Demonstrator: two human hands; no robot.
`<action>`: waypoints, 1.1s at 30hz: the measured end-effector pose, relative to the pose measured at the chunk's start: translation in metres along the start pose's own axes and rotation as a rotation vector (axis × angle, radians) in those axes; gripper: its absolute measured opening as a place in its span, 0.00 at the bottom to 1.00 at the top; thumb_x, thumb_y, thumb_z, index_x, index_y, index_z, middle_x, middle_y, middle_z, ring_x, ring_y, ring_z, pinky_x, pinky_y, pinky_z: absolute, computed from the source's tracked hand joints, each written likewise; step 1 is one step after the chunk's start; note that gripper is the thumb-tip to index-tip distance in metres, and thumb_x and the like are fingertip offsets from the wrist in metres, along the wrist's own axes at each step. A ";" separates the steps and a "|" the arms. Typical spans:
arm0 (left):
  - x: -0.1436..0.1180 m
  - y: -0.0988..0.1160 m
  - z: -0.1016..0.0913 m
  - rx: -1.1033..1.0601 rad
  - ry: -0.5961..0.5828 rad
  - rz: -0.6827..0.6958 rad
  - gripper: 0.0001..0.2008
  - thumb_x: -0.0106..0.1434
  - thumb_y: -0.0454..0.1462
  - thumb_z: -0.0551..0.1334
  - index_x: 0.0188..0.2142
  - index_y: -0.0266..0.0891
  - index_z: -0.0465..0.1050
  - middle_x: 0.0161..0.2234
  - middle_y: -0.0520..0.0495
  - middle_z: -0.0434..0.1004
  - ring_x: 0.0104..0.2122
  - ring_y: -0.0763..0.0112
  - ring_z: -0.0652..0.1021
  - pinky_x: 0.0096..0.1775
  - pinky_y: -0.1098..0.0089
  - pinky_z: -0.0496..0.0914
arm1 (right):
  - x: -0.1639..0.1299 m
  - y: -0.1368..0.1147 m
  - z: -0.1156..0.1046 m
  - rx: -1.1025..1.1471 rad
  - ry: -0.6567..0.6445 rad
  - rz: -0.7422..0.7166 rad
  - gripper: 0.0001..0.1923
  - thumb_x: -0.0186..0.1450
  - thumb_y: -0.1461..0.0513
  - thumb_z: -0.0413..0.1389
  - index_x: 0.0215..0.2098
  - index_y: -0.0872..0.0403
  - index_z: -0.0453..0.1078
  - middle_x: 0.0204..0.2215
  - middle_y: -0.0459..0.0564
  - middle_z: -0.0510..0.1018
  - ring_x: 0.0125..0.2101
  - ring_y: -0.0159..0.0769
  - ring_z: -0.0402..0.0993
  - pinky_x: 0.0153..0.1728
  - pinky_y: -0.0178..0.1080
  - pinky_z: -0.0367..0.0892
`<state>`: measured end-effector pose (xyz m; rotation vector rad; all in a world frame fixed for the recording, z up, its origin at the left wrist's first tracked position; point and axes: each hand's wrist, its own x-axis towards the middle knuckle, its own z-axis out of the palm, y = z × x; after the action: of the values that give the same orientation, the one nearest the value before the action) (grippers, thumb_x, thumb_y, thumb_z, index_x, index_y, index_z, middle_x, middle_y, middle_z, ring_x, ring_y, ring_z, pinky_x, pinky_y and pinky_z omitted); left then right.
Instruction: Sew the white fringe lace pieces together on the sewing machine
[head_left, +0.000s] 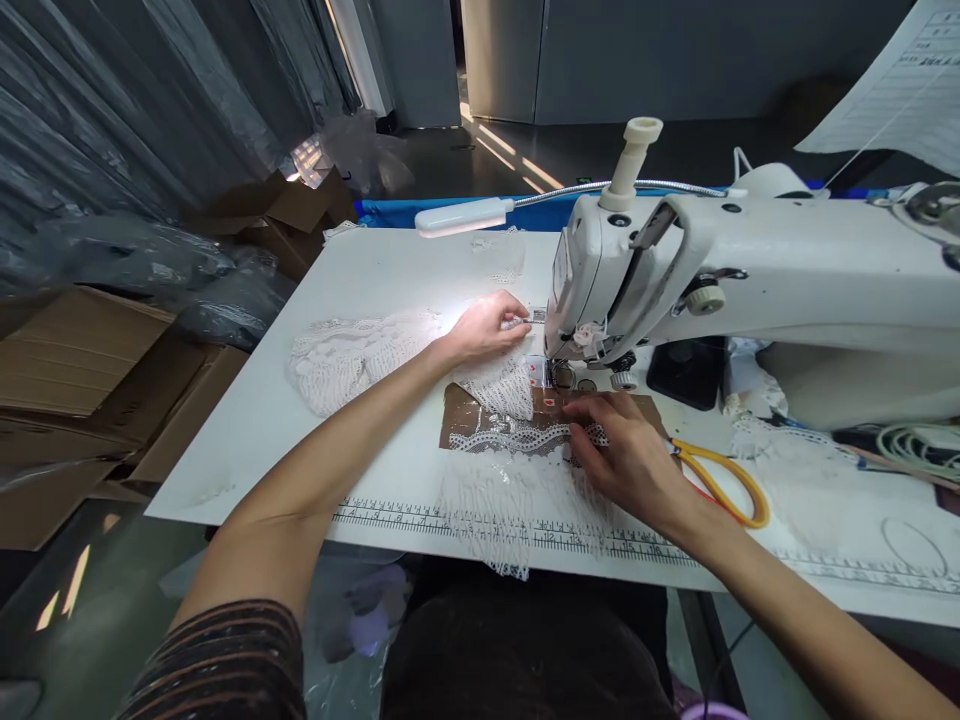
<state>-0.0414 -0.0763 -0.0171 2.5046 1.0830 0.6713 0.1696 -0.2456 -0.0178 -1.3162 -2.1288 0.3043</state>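
Lace trim (517, 432), white and openwork with a fringed edge, runs lengthwise along my desk's (247, 430) near edge toward the sewing machine (675, 280). My left hand (487, 325) pinches it behind the needle; my right hand (626, 455) presses flat, fingers spread, on its scalloped band.

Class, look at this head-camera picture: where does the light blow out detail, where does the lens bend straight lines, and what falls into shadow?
Head view: the lamp washes out the white lace beside the left hand; the table edge and its printed ruler bow from wide-angle distortion; the lap below and the plastic sheeting lie dim; sunlight streaks the far floor.
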 end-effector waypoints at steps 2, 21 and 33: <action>-0.005 0.000 -0.003 0.110 0.093 -0.010 0.10 0.66 0.35 0.56 0.42 0.39 0.76 0.44 0.41 0.78 0.44 0.62 0.76 0.44 0.59 0.72 | 0.002 -0.002 0.007 -0.036 -0.062 -0.049 0.14 0.68 0.66 0.48 0.49 0.59 0.69 0.43 0.60 0.75 0.46 0.50 0.68 0.45 0.51 0.68; -0.041 0.044 0.017 0.403 -0.186 0.187 0.17 0.73 0.40 0.48 0.47 0.37 0.74 0.50 0.38 0.72 0.46 0.56 0.72 0.52 0.52 0.62 | 0.013 -0.002 0.021 -0.441 -0.126 0.006 0.17 0.69 0.62 0.48 0.52 0.52 0.71 0.42 0.60 0.70 0.42 0.52 0.63 0.40 0.49 0.60; -0.043 0.038 0.026 0.320 -0.097 0.158 0.15 0.72 0.41 0.51 0.47 0.38 0.74 0.52 0.39 0.72 0.50 0.57 0.71 0.56 0.51 0.61 | 0.012 -0.002 0.025 -0.492 -0.126 0.008 0.20 0.71 0.63 0.46 0.59 0.57 0.65 0.45 0.63 0.71 0.41 0.50 0.66 0.41 0.49 0.61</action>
<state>-0.0310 -0.1360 -0.0335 2.8865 1.0351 0.4390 0.1492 -0.2336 -0.0319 -1.6080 -2.4000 -0.1520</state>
